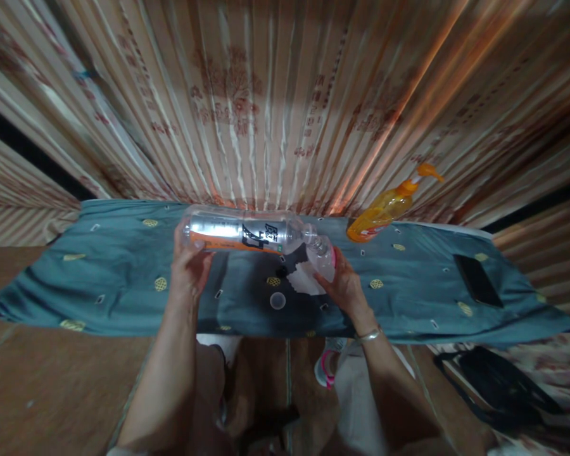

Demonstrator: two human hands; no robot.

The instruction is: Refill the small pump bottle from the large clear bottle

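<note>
My left hand (190, 263) is wrapped round the base of a large clear plastic bottle (237, 231) with a silver and orange label. The bottle lies nearly level above the cloth, its neck pointing right. In my right hand (344, 282) is a small clear bottle (321, 253) with a pink part near my fingers, tilted so that its mouth meets the big bottle's neck. A white tissue (306, 278) hangs by my right fingers; whether they pinch it I cannot make out. Below, a small round translucent cap (277, 300) rests on the cloth beside a small dark cap (281, 272).
A teal patterned cloth (123, 278) covers the narrow table. An orange pump bottle (380, 212) stands at the back right, and a black phone (477, 280) lies at the right. Behind hangs a pleated curtain (275, 114). A black bag (503, 386) is at lower right.
</note>
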